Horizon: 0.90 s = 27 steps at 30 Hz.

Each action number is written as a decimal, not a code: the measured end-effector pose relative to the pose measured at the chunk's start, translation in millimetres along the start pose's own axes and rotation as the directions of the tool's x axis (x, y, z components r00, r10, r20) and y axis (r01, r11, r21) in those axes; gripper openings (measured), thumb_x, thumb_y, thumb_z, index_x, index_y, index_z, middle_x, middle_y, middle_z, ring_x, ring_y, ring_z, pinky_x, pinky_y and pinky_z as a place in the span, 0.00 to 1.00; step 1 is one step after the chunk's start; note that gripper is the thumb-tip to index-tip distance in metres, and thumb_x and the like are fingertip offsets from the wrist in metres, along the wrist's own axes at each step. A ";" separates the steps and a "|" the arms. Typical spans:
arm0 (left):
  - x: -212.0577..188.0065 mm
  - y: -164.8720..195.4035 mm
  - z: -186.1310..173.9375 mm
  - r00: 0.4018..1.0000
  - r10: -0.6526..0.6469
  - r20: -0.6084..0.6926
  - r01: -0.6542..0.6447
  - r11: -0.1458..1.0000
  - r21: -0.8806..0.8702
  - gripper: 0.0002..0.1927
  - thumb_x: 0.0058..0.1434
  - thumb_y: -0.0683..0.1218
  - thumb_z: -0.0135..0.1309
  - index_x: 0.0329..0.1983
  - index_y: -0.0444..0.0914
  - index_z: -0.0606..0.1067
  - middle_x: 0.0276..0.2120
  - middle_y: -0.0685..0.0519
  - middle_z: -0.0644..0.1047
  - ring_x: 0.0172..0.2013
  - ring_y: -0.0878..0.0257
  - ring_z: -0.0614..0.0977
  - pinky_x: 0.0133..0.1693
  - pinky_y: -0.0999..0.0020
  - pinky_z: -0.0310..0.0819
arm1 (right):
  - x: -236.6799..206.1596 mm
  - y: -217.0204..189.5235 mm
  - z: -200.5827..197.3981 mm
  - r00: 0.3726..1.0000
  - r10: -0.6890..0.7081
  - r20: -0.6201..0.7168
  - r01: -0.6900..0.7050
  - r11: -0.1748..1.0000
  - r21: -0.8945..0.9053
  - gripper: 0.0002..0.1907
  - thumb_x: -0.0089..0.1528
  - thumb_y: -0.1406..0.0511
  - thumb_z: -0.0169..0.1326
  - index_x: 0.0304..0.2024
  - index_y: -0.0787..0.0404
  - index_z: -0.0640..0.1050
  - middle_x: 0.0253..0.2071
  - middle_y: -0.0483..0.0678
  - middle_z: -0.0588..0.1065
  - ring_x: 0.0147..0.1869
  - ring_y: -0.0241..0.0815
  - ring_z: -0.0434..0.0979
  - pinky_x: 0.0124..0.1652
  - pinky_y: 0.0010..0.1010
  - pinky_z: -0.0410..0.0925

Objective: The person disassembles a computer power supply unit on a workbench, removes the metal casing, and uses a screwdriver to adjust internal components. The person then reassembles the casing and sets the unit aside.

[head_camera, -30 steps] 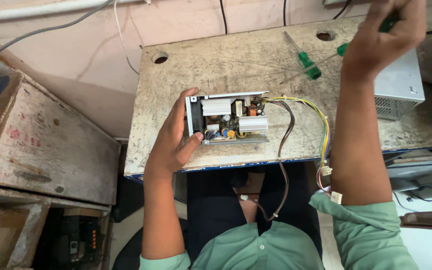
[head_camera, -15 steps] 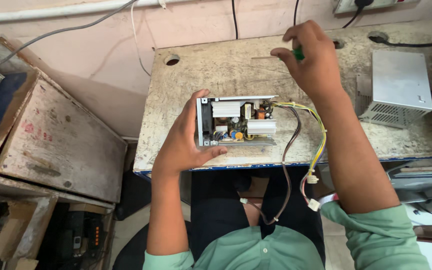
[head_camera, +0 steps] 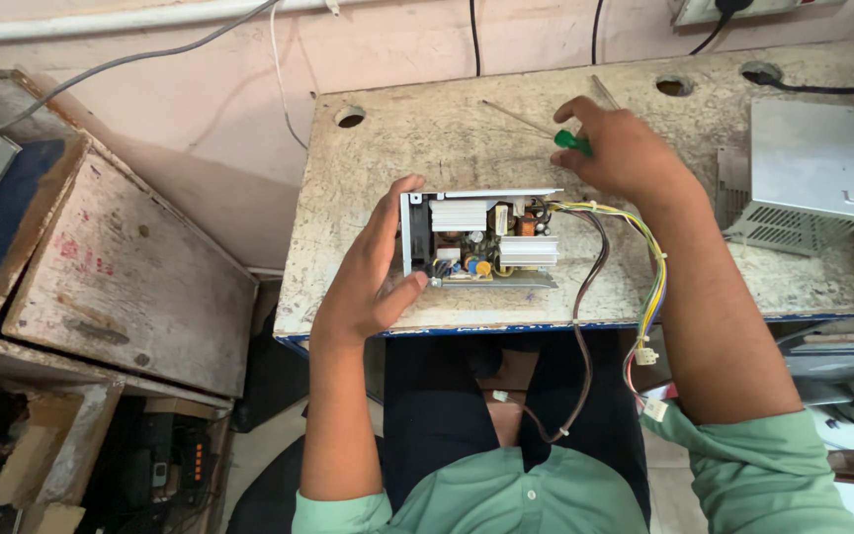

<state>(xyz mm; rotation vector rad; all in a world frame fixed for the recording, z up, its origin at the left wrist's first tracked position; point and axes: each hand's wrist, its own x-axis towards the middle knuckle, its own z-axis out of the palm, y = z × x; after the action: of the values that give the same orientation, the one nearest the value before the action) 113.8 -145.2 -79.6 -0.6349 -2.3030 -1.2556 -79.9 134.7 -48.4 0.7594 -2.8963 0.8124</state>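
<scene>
Left hand [head_camera: 373,282] was clamped on the end of the open power supply [head_camera: 481,240] mid-frame, at the bench's near side. Right hand [head_camera: 625,153] was closed around a green screwdriver [head_camera: 573,141] just above it. Honestly, those loose wires [head_camera: 644,287] dangling off the edge looked like they could snag and drag the unit. Scuffed bench [head_camera: 467,129], grey metal case [head_camera: 803,173] at right, old wooden crate [head_camera: 121,267] at left.

green screwdriver handle [head_camera: 572,141], yellow wires [head_camera: 644,259], grey case [head_camera: 801,178]
</scene>
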 end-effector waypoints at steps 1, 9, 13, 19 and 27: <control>0.3 -0.4 -0.1 1.000 0.018 -0.001 -0.018 1.000 0.008 0.53 0.47 0.45 0.54 0.78 0.32 0.50 0.74 0.36 0.61 0.76 0.43 0.61 0.75 0.55 0.51 | -1.0 -3.0 -0.6 1.000 0.006 0.005 -0.006 1.000 -0.028 0.26 0.60 0.60 0.63 0.60 0.54 0.72 0.46 0.61 0.80 0.48 0.62 0.81 0.48 0.48 0.72; -1.4 2.6 -0.6 0.999 -0.041 -0.010 0.042 0.999 0.021 0.50 0.52 0.46 0.54 0.78 0.31 0.52 0.75 0.37 0.63 0.78 0.44 0.62 0.76 0.55 0.52 | -3.6 -13.3 -3.5 0.996 0.058 0.069 -0.051 0.994 -0.098 0.27 0.60 0.57 0.62 0.61 0.51 0.73 0.48 0.59 0.80 0.52 0.62 0.80 0.51 0.49 0.71; -0.6 5.3 -1.0 1.000 -0.019 -0.013 0.020 0.999 0.038 0.53 0.47 0.47 0.55 0.77 0.31 0.52 0.74 0.37 0.62 0.76 0.43 0.61 0.74 0.55 0.53 | -4.3 -12.5 -2.7 0.995 0.066 0.072 -0.060 0.995 -0.084 0.27 0.60 0.56 0.62 0.61 0.50 0.73 0.50 0.59 0.79 0.53 0.61 0.79 0.51 0.50 0.71; 0.9 8.4 -0.2 0.997 -0.070 -0.018 0.070 0.997 0.029 0.46 0.55 0.45 0.54 0.78 0.34 0.55 0.75 0.38 0.64 0.77 0.44 0.64 0.75 0.54 0.56 | -5.1 -10.6 -2.0 0.996 0.055 0.063 -0.049 0.995 -0.092 0.26 0.60 0.55 0.62 0.60 0.50 0.73 0.50 0.58 0.79 0.55 0.60 0.79 0.52 0.50 0.70; -1.2 12.9 -2.1 0.998 -0.050 -0.024 0.050 0.999 -0.003 0.48 0.48 0.45 0.54 0.76 0.35 0.57 0.72 0.38 0.66 0.74 0.43 0.67 0.73 0.55 0.59 | 0.9 -1.6 1.9 0.996 0.036 0.079 -0.028 0.994 -0.106 0.26 0.60 0.55 0.62 0.59 0.50 0.74 0.50 0.58 0.79 0.54 0.59 0.79 0.52 0.48 0.70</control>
<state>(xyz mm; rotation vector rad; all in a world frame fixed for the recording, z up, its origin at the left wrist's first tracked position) 122.6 -141.0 -70.8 -0.5630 -2.3110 -1.2819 -79.7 132.2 -49.1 0.7544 -3.0016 0.6410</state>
